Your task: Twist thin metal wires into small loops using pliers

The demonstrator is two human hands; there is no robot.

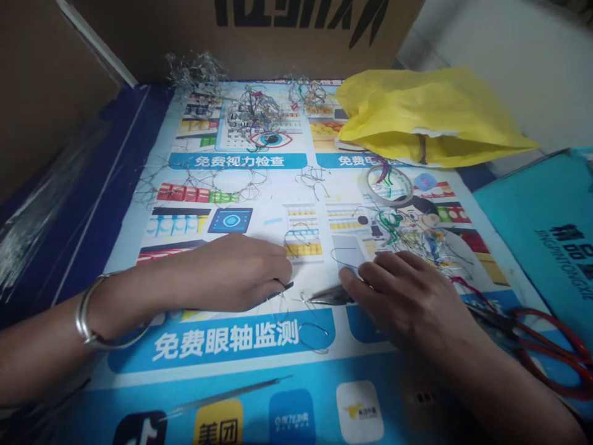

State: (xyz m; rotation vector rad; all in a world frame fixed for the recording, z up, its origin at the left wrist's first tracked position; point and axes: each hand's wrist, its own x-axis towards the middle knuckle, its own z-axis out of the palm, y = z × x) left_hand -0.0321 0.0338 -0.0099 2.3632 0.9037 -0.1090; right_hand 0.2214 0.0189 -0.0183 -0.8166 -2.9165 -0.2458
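Observation:
My left hand (241, 272), a silver bangle (83, 318) on its wrist, is closed in a pinch at the middle of the printed sheet (278, 364). A short dark piece (288, 286) pokes out at its fingertips. To the right, my right hand (398, 296) is curled over a dark, pointed metal tool (330, 295), whose tip faces left toward my left hand. A small knot of thin wire (306, 299) lies at that tip. Wire loops (315, 334) rest on the sheet just below. The rest of the tool is hidden under my right hand.
Red-handled scissors (546, 346) lie at the right beside a teal box (542, 216). A tape roll (389, 185) sits near a yellow bag (430, 111). Tangled wires (254, 114) are at the back, before a cardboard box (287, 49). A thin rod (231, 392) lies in front.

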